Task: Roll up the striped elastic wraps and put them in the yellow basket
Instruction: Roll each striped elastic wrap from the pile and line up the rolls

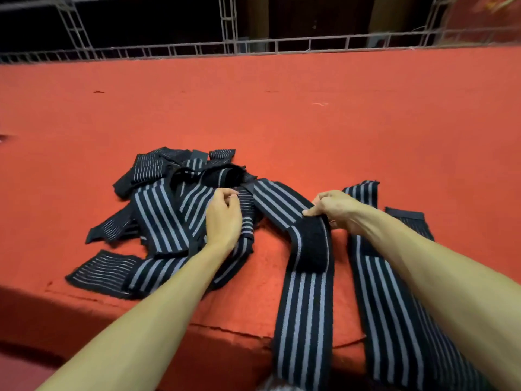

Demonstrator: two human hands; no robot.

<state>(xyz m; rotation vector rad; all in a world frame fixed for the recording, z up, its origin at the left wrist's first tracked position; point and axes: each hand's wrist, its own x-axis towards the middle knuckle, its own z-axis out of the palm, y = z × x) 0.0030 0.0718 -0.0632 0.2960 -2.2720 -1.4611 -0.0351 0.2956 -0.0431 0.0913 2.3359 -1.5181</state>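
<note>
From the head camera we see the pile of striped elastic wraps (158,213) lying near the desk's (282,114) near edge, left of its middle. Our left hand (224,221) rests on the pile, its fingers (225,192) curled and pinching one wrap's end there. Our right hand (337,208) grips a long wrap (306,300) at its fold, thumb on top. That wrap hangs over the near edge. A second wrap (375,277) lies just beside it, under our right forearm.

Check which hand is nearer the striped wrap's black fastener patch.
Right. The right hand pinches the striped elastic wrap at the far end of the black fastener patch; the left hand grips the pile, further left.
</note>
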